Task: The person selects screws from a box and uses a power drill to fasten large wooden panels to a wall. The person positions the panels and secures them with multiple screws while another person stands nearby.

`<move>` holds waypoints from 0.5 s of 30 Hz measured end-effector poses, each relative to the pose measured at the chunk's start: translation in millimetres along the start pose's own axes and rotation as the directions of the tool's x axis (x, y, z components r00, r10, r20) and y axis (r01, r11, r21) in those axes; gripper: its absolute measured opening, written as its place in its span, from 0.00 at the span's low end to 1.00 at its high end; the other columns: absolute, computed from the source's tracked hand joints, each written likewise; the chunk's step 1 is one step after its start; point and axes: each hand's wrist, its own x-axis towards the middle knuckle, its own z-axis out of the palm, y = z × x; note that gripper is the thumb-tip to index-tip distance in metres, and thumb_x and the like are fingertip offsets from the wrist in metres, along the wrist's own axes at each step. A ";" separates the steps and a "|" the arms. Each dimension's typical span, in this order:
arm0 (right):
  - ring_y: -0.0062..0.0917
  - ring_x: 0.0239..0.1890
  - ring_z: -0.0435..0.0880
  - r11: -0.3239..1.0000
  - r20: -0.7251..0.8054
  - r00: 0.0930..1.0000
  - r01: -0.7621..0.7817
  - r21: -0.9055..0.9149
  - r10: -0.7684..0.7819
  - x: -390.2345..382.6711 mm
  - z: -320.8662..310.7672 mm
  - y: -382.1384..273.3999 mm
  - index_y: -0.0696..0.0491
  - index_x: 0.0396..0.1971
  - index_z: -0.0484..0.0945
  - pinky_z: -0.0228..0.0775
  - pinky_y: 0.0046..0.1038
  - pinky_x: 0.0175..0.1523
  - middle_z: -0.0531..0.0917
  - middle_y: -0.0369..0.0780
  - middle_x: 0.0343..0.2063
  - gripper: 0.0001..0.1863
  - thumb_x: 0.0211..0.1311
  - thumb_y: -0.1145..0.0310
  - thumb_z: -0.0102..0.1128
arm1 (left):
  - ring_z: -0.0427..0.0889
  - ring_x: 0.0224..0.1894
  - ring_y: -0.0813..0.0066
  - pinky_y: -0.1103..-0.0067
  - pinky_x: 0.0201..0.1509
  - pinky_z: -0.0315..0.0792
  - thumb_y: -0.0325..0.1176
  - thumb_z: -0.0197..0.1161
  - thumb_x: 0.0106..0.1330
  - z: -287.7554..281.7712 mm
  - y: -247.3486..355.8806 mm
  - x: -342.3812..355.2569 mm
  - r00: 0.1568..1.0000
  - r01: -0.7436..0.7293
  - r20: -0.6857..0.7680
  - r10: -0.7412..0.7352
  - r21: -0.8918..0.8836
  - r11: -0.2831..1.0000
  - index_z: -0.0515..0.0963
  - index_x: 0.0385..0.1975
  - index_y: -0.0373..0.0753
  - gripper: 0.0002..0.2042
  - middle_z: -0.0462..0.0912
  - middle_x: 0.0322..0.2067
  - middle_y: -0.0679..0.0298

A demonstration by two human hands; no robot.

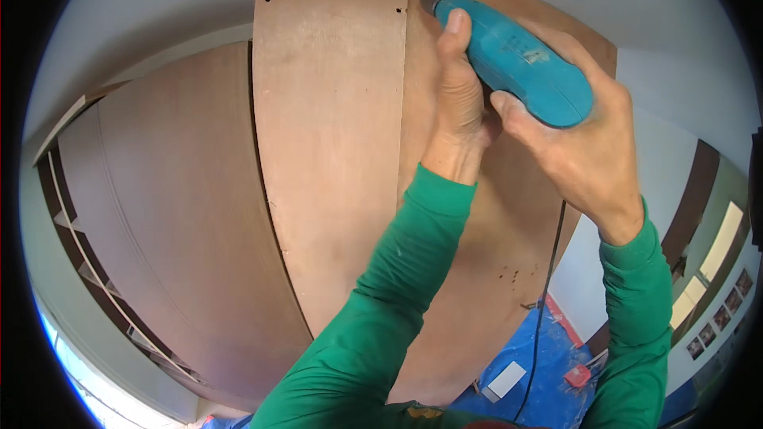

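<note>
A teal power drill is raised high against the wood panelling, its dark chuck pointing up and left. The tip meets the right-hand plywood panel near its top left corner, close to the seam. My right hand wraps round the drill's rear, thumb below and fingers over the far side. My left hand steadies the front of the body with the thumb along its side; its other fingers are hidden behind the drill. Left of the seam, a paler plywood panel has two dark holes near its top.
A dark cord hangs below my right hand. Blue sheeting covers the floor at lower right, with a white rectangular piece and a red object on it. Another wood panel stands at left, beside a slatted frame.
</note>
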 end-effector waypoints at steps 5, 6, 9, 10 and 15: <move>0.34 0.52 0.91 0.990 -0.240 0.961 0.124 -0.063 -0.135 -82.8 -24.7 38.1 0.64 0.61 0.80 0.81 0.34 0.60 0.90 0.48 0.51 0.33 0.51 0.76 0.79 | 0.84 0.56 0.65 0.64 0.59 0.81 0.52 0.60 0.80 12.0 23.2 -69.6 0.985 0.133 -0.159 -0.066 0.464 0.876 0.76 0.62 0.27 0.29 0.86 0.52 0.53; 0.34 0.52 0.91 1.000 -0.283 0.959 0.026 -0.013 -0.029 -113.5 -33.2 46.8 0.65 0.61 0.80 0.81 0.34 0.60 0.90 0.49 0.51 0.34 0.50 0.76 0.78 | 0.84 0.56 0.66 0.64 0.59 0.81 0.47 0.60 0.82 8.5 34.1 -77.7 0.984 0.153 -0.166 -0.058 0.645 0.748 0.77 0.62 0.26 0.25 0.87 0.50 0.53; 0.32 0.50 0.91 0.954 -0.324 0.904 -0.219 0.206 0.278 -177.4 -42.7 53.4 0.67 0.62 0.79 0.81 0.33 0.59 0.89 0.49 0.49 0.37 0.47 0.73 0.73 | 0.85 0.49 0.59 0.64 0.53 0.80 0.30 0.63 0.77 -12.4 69.3 -59.4 0.891 -0.221 0.181 0.416 0.974 0.049 0.82 0.58 0.31 0.15 0.88 0.41 0.53; 0.32 0.48 0.91 0.956 -0.309 0.913 -0.210 0.206 0.267 -196.9 -43.9 61.0 0.67 0.61 0.79 0.81 0.33 0.58 0.89 0.49 0.48 0.37 0.46 0.73 0.73 | 0.85 0.46 0.56 0.64 0.50 0.80 0.28 0.63 0.74 -20.8 89.7 -32.1 0.798 -0.354 0.490 0.349 0.852 -0.386 0.82 0.59 0.33 0.15 0.87 0.42 0.52; 0.37 0.40 0.93 0.964 -0.037 0.985 -0.157 0.217 0.168 -242.6 -43.8 104.8 0.69 0.60 0.78 0.84 0.33 0.51 0.90 0.52 0.43 0.39 0.42 0.71 0.72 | 0.84 0.58 0.61 0.67 0.59 0.77 0.26 0.65 0.74 -20.4 117.1 55.1 0.836 -0.364 0.524 -0.165 0.304 -0.880 0.79 0.65 0.39 0.20 0.82 0.60 0.53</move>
